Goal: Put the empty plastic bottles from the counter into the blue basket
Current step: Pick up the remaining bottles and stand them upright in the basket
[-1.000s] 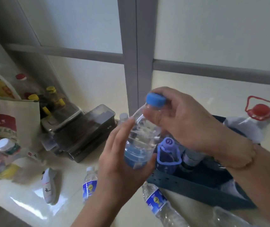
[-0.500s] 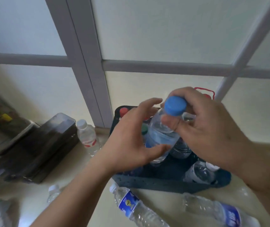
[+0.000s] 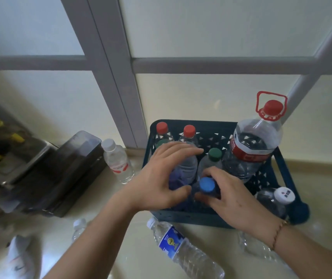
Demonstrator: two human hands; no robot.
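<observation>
your right hand (image 3: 224, 195) grips the upright blue-capped bottle (image 3: 207, 185) low inside the blue basket (image 3: 193, 217), your left hand (image 3: 161, 178) spread against it, while the blue-labelled bottle (image 3: 183, 250) lies on the counter (image 3: 120, 256) just beneath both wrists.

Blue-capped bottle (image 3: 207, 185) body hidden by both hands; crumpled bottle (image 3: 255, 246) partly behind the right wrist.

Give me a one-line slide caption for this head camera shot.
Both hands, left hand and right hand, settle a blue-capped bottle into the crowded blue basket; bottles remain on the counter.
</observation>
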